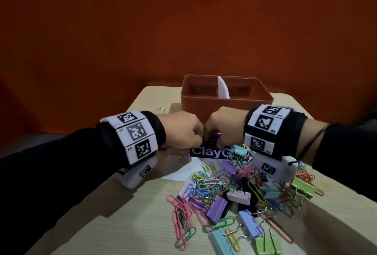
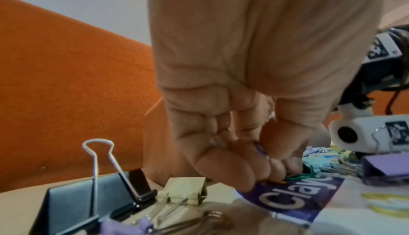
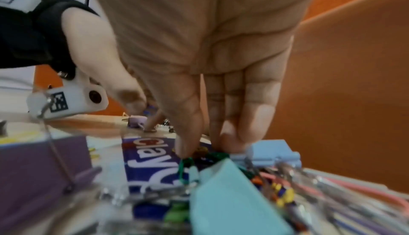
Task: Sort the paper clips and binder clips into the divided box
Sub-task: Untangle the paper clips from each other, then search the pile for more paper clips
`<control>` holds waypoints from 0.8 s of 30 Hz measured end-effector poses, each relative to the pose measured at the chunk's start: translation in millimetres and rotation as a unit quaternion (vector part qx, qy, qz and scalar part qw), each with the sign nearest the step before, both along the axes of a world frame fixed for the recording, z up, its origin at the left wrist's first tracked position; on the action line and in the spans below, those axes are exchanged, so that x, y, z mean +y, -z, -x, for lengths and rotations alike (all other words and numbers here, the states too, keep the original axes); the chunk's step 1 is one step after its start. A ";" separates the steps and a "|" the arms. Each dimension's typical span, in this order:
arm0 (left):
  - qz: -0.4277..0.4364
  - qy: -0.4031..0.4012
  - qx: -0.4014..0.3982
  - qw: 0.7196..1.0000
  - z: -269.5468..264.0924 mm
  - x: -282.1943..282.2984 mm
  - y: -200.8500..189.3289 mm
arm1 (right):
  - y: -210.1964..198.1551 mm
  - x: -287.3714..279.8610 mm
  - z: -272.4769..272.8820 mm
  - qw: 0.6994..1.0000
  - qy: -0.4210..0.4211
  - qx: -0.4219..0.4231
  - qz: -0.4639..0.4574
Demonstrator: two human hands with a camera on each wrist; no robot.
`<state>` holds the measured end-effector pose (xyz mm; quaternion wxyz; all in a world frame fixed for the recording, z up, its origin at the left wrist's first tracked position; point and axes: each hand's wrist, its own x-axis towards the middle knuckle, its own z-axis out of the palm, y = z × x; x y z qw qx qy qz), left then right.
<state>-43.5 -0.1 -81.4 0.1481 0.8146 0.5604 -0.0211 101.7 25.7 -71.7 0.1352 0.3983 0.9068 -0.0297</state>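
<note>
My left hand (image 1: 195,138) and right hand (image 1: 216,140) meet just in front of the orange-brown divided box (image 1: 226,103), over a blue card (image 1: 210,151) printed "Clay". The left hand (image 2: 265,165) has its fingers curled, with a blue paper clip (image 2: 260,148) held between thumb and fingers. Its fingertips press down on the card. The right hand (image 3: 201,149) pinches a green paper clip (image 3: 186,168) between thumb and fingers at the card's edge. A mixed pile of coloured paper clips and binder clips (image 1: 234,185) lies under and in front of the right wrist.
A white divider (image 1: 222,88) splits the box into left and right compartments; I cannot see inside them. A big black binder clip (image 2: 88,200) and a beige one (image 2: 186,191) lie below the left wrist. White paper (image 1: 183,170) lies under the card. Pale wooden table (image 1: 142,224).
</note>
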 end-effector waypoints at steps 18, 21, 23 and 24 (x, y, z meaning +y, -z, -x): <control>0.018 0.129 0.007 0.991 -11.3 -18.7 -2.9 | -7.8 2.2 -17.8 0.992 0.038 0.116 0.021; 0.013 0.155 0.014 0.988 -13.8 -19.2 -2.9 | -7.0 -3.3 -21.4 0.990 0.041 0.134 0.013; 0.003 0.165 0.014 0.986 -14.6 -20.1 -3.1 | -6.5 -7.2 -22.2 0.989 0.046 0.141 0.012; 0.001 0.169 0.015 0.985 -14.9 -20.8 -3.1 | -6.4 -9.7 -22.3 0.988 0.048 0.142 0.020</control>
